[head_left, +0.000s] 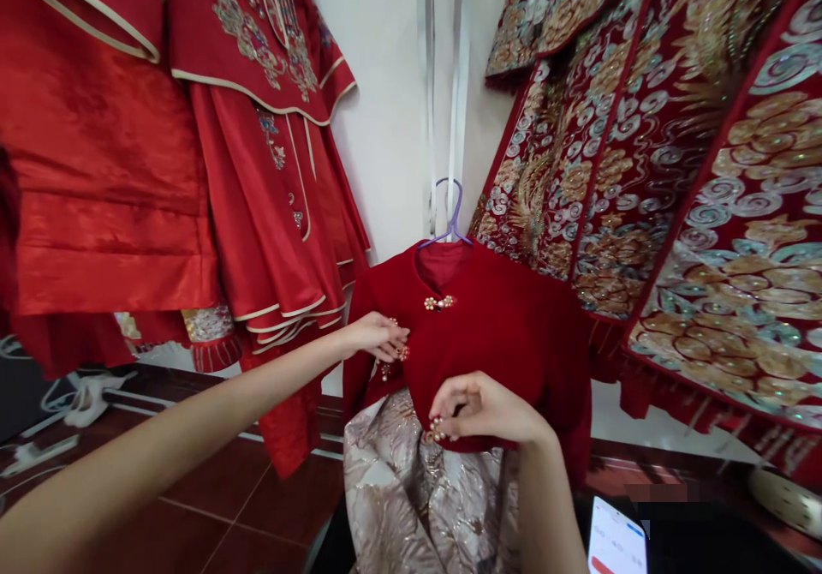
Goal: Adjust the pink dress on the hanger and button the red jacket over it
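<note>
A dark red velvet jacket [497,325] hangs in front of me on a purple hanger [455,214]. Its beaded collar clasp [438,303] is fastened, while the front edges part lower down. On the left edge, my left hand [380,337] has its fingers closed around a beaded fastener [403,353]. My right hand [479,409] pinches another beaded fastener [435,430] on the right front edge, between thumb and fingertips. Below the jacket shows a shiny, pale patterned skirt [411,480]. The fingers partly cover both fasteners.
Red embroidered garments [257,146] hang at the left, and a heavily sequinned red and gold garment [642,171] at the right. A lit phone [616,540] lies at the lower right. White cables and a power strip [42,454] are on the tiled floor [231,497].
</note>
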Demonstrator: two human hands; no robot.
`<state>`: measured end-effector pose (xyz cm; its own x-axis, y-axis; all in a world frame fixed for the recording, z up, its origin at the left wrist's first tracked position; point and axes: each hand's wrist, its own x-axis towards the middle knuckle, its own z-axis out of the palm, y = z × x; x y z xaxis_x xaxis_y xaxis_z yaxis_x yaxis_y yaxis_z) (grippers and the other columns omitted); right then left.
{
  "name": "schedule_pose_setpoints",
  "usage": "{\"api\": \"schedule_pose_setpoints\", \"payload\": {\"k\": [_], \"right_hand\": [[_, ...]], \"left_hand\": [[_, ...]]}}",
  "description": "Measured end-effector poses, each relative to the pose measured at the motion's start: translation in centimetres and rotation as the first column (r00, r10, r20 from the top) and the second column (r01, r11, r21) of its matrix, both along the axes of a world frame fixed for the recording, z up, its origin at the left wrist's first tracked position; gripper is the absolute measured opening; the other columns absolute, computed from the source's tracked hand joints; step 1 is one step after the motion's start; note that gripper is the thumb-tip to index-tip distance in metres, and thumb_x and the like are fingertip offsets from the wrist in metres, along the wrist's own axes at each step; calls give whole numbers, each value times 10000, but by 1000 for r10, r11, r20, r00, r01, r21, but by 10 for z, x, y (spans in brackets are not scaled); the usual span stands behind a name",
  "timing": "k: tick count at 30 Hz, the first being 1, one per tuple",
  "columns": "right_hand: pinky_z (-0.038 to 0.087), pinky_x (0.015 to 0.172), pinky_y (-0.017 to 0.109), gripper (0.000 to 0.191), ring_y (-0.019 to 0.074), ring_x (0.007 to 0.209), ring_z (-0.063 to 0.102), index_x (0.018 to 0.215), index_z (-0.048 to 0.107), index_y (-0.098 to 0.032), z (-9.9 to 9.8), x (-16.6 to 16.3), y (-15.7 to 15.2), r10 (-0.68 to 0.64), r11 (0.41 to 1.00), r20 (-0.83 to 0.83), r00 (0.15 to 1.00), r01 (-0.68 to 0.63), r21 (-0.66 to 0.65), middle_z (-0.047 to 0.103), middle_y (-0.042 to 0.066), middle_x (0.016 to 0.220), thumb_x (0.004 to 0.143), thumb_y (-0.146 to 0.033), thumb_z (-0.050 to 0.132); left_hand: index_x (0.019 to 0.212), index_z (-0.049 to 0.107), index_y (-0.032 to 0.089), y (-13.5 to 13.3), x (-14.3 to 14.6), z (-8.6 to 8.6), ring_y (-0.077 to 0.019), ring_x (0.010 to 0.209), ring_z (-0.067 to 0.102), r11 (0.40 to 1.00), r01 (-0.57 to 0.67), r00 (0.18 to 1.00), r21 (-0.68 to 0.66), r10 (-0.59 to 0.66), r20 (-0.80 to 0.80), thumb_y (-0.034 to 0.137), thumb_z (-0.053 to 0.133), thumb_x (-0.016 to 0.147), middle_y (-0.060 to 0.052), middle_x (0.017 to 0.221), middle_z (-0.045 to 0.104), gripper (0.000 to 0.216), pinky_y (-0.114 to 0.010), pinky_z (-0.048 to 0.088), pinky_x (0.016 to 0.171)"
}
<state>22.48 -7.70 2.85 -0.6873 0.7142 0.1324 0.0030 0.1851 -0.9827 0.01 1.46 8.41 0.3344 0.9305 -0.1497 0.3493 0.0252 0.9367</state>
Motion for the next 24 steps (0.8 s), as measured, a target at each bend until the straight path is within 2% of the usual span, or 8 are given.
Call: {"api": "schedule_pose_setpoints", "payload": {"k": [2,4,6,7,9,14,19,24], "right_hand": [[498,676,227,243,97,678,641,915,715,-154,2,9,-4,57,998,12,998,-56,-31,716,36,803,705,-267,759],[518,732,253,294,112,741,661,1003,711,-166,3,16,-6,69,997,31,997,-68,-26,726,61,903,739,-293,733],[528,785,281,344,129,815,671,1091,689,-186,5,21,-9,64,998,49,997,-64,-3,716,80,1009,775,-324,698],[531,799,289,357,137,847,672,1120,677,-196,7,23,-11,58,998,53,997,-59,13,709,84,1043,792,-335,680],[538,807,293,361,146,882,671,1151,663,-209,9,26,-15,44,998,50,998,-46,43,704,83,1067,817,-346,652],[547,796,286,356,149,896,667,1172,651,-220,10,31,-22,8,997,32,999,-10,73,705,78,1060,841,-349,626],[548,788,300,364,145,857,666,1181,644,-220,10,30,-21,-29,996,24,999,27,86,701,80,1051,854,-374,604],[545,785,302,363,135,822,658,1176,646,-211,15,30,-25,-60,994,30,998,57,98,702,80,1034,862,-383,589]], "left_hand": [[648,690,186,-1,4,20,-154,602,611,924,71,994,376,-34,-105,266,770,631,-62,669,671,115,-243,503,650],[709,701,229,0,16,37,-158,717,614,739,131,984,661,-13,-179,214,747,639,-30,741,672,86,-225,476,745],[748,702,244,2,31,46,-180,788,608,596,208,969,776,-21,-244,194,744,629,-28,772,664,136,-229,458,784],[754,700,242,4,40,47,-190,802,603,558,235,964,796,-27,-266,183,744,622,-34,777,659,152,-234,454,786],[733,694,231,7,54,46,-200,804,593,531,259,958,807,-32,-287,151,733,617,-51,777,646,146,-239,447,782],[626,687,223,17,66,48,-195,748,583,575,325,937,751,-84,-340,111,719,619,-56,689,632,116,-255,428,786],[665,721,211,29,60,69,-153,638,575,487,540,831,686,-182,-525,182,790,570,-43,704,677,121,-243,407,654],[685,713,196,33,61,73,-128,592,558,479,583,796,656,-174,-580,191,780,576,-21,687,693,128,-224,351,565]]}}
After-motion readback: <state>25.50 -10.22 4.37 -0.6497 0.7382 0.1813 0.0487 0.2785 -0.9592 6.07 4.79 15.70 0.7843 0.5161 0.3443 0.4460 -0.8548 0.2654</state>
